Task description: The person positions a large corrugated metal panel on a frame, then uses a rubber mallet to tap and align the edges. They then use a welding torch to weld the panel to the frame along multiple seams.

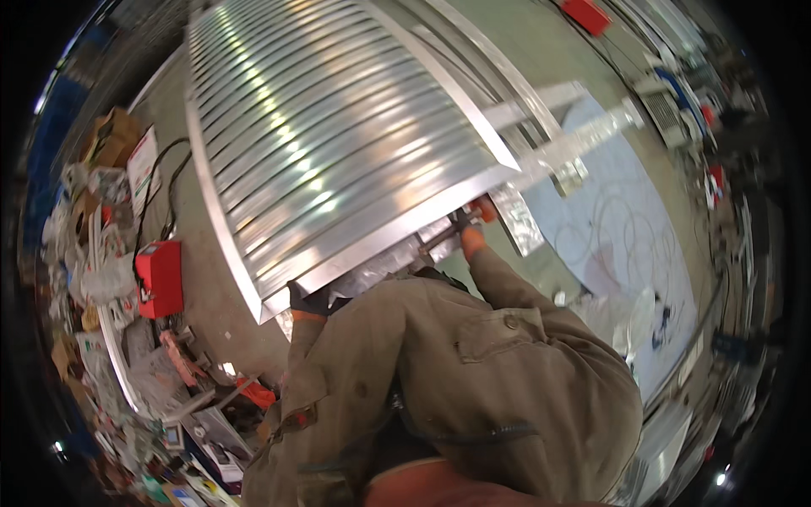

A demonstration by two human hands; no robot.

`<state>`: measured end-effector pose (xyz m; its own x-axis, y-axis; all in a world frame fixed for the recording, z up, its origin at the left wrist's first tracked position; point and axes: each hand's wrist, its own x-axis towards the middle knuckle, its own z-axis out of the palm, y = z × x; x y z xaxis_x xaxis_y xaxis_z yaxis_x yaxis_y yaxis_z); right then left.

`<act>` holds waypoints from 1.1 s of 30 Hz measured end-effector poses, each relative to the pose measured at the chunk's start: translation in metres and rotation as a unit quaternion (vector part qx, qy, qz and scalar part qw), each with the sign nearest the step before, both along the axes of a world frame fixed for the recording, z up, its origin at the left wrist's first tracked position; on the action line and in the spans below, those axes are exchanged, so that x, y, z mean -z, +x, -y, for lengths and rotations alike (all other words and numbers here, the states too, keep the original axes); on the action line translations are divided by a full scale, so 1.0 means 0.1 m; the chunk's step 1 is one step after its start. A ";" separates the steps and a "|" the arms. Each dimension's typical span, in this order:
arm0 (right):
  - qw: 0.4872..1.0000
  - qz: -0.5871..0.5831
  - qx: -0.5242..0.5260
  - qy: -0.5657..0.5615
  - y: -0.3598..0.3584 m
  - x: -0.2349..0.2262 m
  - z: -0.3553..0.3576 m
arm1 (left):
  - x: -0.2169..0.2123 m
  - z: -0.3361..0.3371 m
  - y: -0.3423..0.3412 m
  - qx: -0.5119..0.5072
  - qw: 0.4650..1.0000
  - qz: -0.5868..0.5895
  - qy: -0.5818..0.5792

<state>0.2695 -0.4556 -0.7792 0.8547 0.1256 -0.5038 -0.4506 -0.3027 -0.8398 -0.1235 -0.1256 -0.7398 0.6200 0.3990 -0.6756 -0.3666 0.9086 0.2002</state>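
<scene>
A large shiny metal louvred panel (338, 144) with many parallel slats fills the middle of the view, tilted up toward me. My left hand (306, 300), in a dark glove with an orange cuff, grips the near left corner of its frame. My right hand (467, 226), in the same kind of glove, is closed at the frame's near edge further right. A small orange part shows just past its fingers, and I cannot tell what that is. My khaki jacket sleeves hide both forearms.
A red box-shaped machine (160, 277) with black cables (156, 190) sits on the floor at left, beside bags, boxes and scrap (93, 220). Metal bars (549, 101) lie beyond the panel. A pale blue sheet (625, 237) covers the floor at right. Tools and boxes (211, 422) clutter the lower left.
</scene>
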 end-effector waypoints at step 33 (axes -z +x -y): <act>0.975 0.075 0.149 0.149 3.55 0.21 2.43 | 0.50 -0.03 0.20 -0.077 0.996 -0.031 -0.036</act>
<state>0.6246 -0.6985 -0.8001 0.9365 -0.0188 -0.3502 -0.3473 0.0904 -0.9334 -0.1037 -0.1224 -0.7899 0.5109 0.4354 -0.7412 -0.4925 0.8550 0.1627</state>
